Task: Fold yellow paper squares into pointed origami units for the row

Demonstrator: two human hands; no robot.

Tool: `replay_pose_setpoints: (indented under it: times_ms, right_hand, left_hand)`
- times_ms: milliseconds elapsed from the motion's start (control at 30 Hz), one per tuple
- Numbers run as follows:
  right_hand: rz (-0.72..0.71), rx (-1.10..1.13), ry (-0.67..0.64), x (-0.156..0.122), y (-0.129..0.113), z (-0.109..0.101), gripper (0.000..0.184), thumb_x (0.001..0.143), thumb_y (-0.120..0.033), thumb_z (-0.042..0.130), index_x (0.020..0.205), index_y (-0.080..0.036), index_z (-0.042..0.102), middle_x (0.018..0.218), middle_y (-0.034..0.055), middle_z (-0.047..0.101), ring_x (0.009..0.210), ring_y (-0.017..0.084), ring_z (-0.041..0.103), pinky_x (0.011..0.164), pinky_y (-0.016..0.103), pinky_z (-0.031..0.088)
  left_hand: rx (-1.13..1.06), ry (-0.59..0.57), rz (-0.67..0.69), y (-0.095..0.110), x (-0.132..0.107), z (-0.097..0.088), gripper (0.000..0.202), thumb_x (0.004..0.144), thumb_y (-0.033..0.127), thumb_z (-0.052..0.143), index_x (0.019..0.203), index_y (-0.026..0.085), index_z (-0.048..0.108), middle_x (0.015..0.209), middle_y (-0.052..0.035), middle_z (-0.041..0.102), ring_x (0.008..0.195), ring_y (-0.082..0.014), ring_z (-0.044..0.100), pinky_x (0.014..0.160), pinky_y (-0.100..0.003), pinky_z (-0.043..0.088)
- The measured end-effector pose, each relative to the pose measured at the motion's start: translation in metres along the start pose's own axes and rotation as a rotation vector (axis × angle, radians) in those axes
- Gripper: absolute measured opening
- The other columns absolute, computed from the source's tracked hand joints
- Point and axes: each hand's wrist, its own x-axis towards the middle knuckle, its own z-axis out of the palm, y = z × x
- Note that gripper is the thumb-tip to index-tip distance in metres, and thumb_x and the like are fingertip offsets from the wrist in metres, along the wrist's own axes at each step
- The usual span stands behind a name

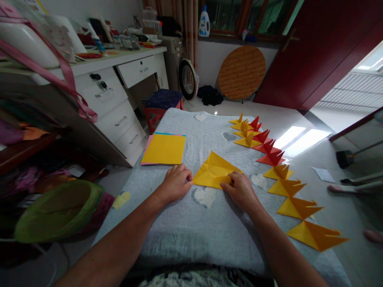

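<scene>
A folded sheet of yellow origami paper (214,169) lies on the cloth-covered table in front of me, creased and roughly triangular, its peak pointing away. My left hand (178,182) is closed at its left corner, thumb and fingertips pinching the tip. At the right edge, my right hand (241,190) grips the paper with thumb and fingers. A stack of square paper (164,149), yellow on top with pink and blue edges showing, lies beyond my left hand. To the right stand folded yellow paper cranes (303,201) and red paper cranes (271,153), several of each, in rows.
The table wears a pale blue cloth (185,239) with heart patterns. On the left are a white desk (104,99) and a green-lined bin (60,211). A stool (163,99) stands past the table's far left corner. A small yellow scrap (121,200) lies near the left edge.
</scene>
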Motion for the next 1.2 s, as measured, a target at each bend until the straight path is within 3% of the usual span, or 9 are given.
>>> replay_pose_setpoints:
  times_ms: [200, 333, 467, 800, 1200]
  right_hand:
    - [-0.003, 0.005, -0.007, 0.0, 0.0, 0.0, 0.022, 0.083, -0.029, 0.065, 0.065, -0.018, 0.058, 0.079, 0.0051, 0.061, 0.076, 0.019, 0.051, 0.068, 0.03, 0.03]
    - [-0.002, -0.003, -0.007, 0.0, 0.0, 0.0, 0.021, 0.083, -0.029, 0.065, 0.066, -0.018, 0.059, 0.078, 0.0049, 0.061, 0.076, 0.019, 0.051, 0.069, 0.03, 0.03]
    - [-0.014, -0.005, -0.001, 0.0, 0.0, 0.001, 0.02, 0.083, -0.029, 0.065, 0.067, -0.018, 0.059, 0.079, 0.0051, 0.062, 0.076, 0.019, 0.052, 0.07, 0.03, 0.03]
    - [-0.018, -0.008, -0.002, 0.0, -0.001, 0.0, 0.02, 0.083, -0.029, 0.065, 0.067, -0.018, 0.06, 0.081, 0.0059, 0.063, 0.077, 0.019, 0.052, 0.069, 0.03, 0.03]
    - [-0.036, -0.014, 0.017, 0.0, 0.001, 0.001, 0.02, 0.083, -0.029, 0.064, 0.066, -0.019, 0.06, 0.08, 0.0058, 0.061, 0.077, 0.02, 0.051, 0.069, 0.03, 0.031]
  left_hand:
    - [-0.05, 0.013, -0.02, -0.002, 0.002, 0.0, 0.015, 0.085, 0.018, 0.048, 0.084, 0.02, 0.063, 0.098, -0.0058, 0.062, 0.099, -0.0232, 0.056, 0.088, -0.035, 0.042]
    - [-0.041, 0.13, -0.047, 0.003, 0.003, 0.012, 0.019, 0.092, 0.035, 0.05, 0.091, 0.02, 0.061, 0.101, -0.0065, 0.061, 0.103, -0.0258, 0.055, 0.09, -0.039, 0.041]
    - [0.059, 0.235, -0.12, 0.015, 0.003, 0.026, 0.032, 0.087, 0.048, 0.06, 0.101, 0.02, 0.057, 0.106, -0.0078, 0.057, 0.106, -0.0288, 0.052, 0.09, -0.041, 0.04]
    - [0.126, 0.198, -0.169, 0.026, -0.003, 0.03, 0.027, 0.087, 0.032, 0.063, 0.108, 0.022, 0.05, 0.115, -0.0067, 0.054, 0.111, -0.0268, 0.047, 0.094, -0.04, 0.037]
    - [0.253, 0.231, -0.098, 0.004, -0.01, 0.026, 0.018, 0.091, 0.026, 0.056, 0.109, 0.024, 0.054, 0.112, -0.0083, 0.055, 0.105, -0.0289, 0.047, 0.087, -0.042, 0.039]
